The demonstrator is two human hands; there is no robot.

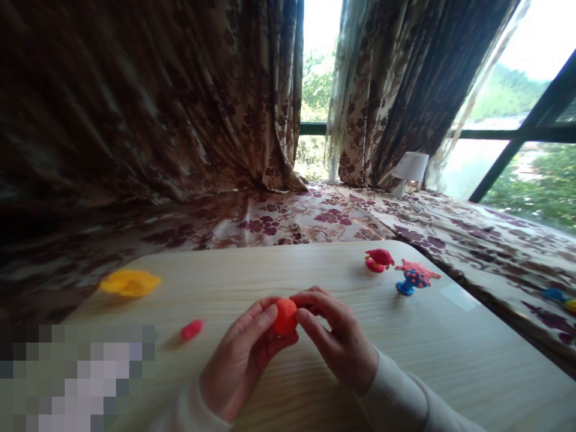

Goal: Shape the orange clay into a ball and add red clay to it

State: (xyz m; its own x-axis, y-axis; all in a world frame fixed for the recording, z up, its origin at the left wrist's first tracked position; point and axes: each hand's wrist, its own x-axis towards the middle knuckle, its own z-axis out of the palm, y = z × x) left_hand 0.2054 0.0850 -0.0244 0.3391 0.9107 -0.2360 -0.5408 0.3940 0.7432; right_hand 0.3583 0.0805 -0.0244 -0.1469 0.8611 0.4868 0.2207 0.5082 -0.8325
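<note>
Left hand (240, 348) has the orange ball (285, 316) gripped | right hand (338, 339) pinches its right edge | pink lump (192, 329) sits left on the table (234, 270)

Table (216, 264): open lane from far edge to left hand (245, 345), between yellow clay piece (130, 283) and red clay figure (380, 258). Blue clay mushroom (407, 285), flat pink piece (413, 264) obstruct far-right corner; clay roll (192, 330) blocks leftward passage.
</note>
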